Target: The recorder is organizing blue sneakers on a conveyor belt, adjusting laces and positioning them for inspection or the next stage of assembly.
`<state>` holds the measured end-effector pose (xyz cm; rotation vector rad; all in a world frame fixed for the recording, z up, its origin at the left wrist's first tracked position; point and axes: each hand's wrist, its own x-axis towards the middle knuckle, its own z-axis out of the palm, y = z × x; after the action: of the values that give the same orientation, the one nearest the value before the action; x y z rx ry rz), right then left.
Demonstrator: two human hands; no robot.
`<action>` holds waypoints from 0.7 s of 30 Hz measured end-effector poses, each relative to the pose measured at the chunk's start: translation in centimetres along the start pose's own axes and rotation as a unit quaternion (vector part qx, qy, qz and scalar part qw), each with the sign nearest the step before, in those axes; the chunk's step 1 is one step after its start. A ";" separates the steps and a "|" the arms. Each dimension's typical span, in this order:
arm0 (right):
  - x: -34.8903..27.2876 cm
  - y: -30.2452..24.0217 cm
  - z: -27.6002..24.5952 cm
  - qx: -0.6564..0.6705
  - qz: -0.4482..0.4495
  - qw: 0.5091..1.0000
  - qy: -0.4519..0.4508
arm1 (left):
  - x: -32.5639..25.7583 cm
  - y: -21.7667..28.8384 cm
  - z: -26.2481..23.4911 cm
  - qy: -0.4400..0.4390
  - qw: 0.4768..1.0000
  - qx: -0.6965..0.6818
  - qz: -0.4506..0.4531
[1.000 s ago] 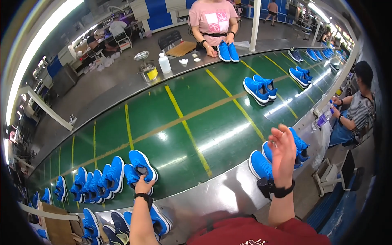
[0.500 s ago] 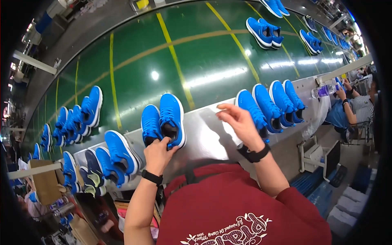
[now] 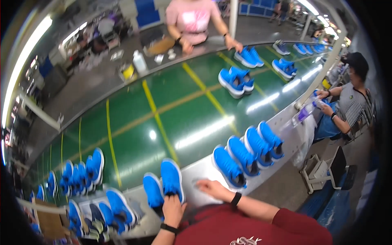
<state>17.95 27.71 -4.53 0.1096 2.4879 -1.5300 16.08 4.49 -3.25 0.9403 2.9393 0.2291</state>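
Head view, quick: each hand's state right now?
Left hand: fingers at the opening of a blue shoe; whether they grip it cannot be told.
Right hand: open, fingers loosely bent, no shoe held.

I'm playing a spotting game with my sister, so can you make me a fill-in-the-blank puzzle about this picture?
1. The left hand has its fingers at the heel of a sneaker that is mostly ____.
2. Apart from its lines, the conveyor belt is ____.
3. To the right of the right hand, a row of ____ blue sneakers sits on the metal ledge.
4. Across the belt, the squeeze bottle is ____.

Missing words: blue; green; four; white.
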 end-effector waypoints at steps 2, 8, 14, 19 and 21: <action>0.6 -0.8 -0.6 0.023 0.005 0.999 -0.035 | 0.1 0.9 0.4 -0.075 0.996 -0.010 -0.056; 1.3 -0.5 -0.3 0.037 -0.049 0.998 -0.009 | 2.0 2.0 -0.6 -0.056 0.997 0.015 -0.047; 1.8 -1.1 -0.6 0.029 -0.041 0.999 -0.019 | 1.9 6.5 -0.4 -0.083 0.993 -0.066 -0.054; 2.3 0.6 2.3 0.042 -0.078 0.996 -0.013 | 3.4 5.3 3.1 0.043 0.984 -0.171 -0.032; 1.8 0.0 2.1 0.068 -0.105 0.992 -0.010 | 3.4 5.4 3.0 0.025 0.984 -0.172 -0.030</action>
<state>16.49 25.79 -5.82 -0.1497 2.4433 -1.7736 16.67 11.24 -5.40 0.8049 2.8300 0.7384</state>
